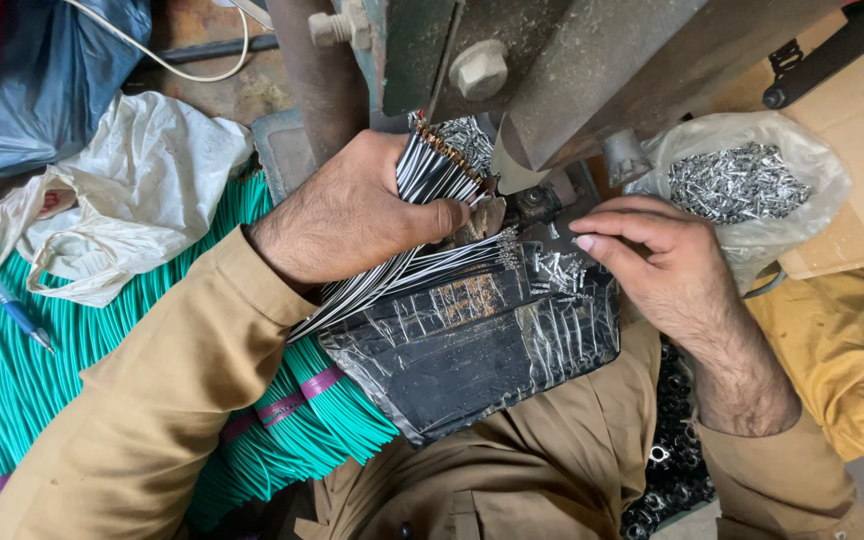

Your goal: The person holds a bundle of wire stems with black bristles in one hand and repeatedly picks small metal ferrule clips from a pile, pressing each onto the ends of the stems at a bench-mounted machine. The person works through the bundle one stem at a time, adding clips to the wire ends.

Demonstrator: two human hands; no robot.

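The left hand (352, 215) grips a bundle of black-and-white wires (422, 255) at a metal press (552, 90). The right hand (652, 255), holding nothing, rests fingers on small metal terminals (557, 268).

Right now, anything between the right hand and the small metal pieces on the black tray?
Nothing visible. The right hand has its fingertips right at the loose metal pieces on the black tray. The left hand holds the wire bundle off to the side.
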